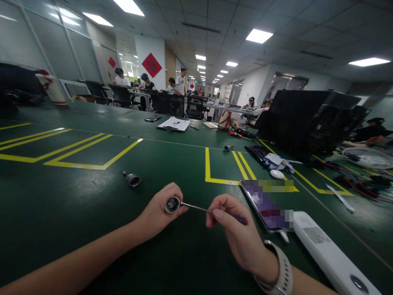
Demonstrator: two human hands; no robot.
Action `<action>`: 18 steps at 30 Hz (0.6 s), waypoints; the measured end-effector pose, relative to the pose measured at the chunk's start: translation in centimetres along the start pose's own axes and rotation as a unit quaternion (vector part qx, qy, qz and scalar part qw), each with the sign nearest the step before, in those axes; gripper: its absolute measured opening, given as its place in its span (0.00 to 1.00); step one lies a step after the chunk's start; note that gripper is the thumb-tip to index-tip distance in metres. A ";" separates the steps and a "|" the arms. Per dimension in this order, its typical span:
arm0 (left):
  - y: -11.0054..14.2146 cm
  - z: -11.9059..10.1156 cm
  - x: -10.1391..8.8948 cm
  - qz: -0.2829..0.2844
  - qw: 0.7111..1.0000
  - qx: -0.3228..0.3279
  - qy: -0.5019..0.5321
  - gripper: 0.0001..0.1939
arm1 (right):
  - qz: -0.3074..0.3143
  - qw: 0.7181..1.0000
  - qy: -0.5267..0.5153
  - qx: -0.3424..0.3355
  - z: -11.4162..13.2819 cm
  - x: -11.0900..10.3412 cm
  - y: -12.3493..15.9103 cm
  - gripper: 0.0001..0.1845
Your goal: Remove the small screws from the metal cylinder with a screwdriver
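My left hand [166,207] is closed around a round metal cup-shaped part [172,204], its hollow end turned toward me. In my right hand [235,231] is a thin screwdriver [196,207] with a dark handle, its shaft pointing left. The far end of the shaft reaches the side of the metal part; the exact contact at the tip is hidden. A similar dark metal cup with a short stem [133,179] lies on the green table left of my left hand. Farther back lies another small one [229,147].
Right of my right hand lie a phone [267,207] with a cable and a long white device [334,254]. Beyond are a white oval object [276,174], gloves [278,160], a red screwdriver [236,134], a clipboard [174,123] and a large black case [301,121]. People sit farther back.
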State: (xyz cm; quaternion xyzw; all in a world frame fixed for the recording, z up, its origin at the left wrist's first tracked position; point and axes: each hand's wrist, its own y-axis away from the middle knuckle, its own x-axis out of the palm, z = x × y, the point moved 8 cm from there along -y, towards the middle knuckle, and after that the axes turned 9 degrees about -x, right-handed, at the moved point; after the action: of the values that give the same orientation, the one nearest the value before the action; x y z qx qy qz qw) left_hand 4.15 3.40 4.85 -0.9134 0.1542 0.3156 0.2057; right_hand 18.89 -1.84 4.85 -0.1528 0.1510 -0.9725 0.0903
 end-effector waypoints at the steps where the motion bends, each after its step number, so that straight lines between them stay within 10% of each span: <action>1: 0.0 0.0 0.1 0.000 1.000 0.007 0.007 0.06 | 0.010 1.000 0.021 0.006 -0.1 0.1 0.1 0.04; 11: -0.3 -0.5 1.4 0.012 0.997 -0.010 -0.075 0.08 | 0.062 0.960 0.272 0.022 0.5 1.2 0.5 0.06; 18: -1.9 -1.7 2.3 -0.009 0.992 0.049 -0.112 0.09 | -0.009 0.983 0.175 0.055 -0.9 -0.7 0.2 0.06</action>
State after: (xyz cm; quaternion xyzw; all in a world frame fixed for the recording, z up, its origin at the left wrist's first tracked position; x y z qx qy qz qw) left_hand 7.55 3.93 5.11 -0.8624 0.1372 0.4061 0.2692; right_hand 19.26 -1.63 3.80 0.0235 0.1097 -0.9917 0.0621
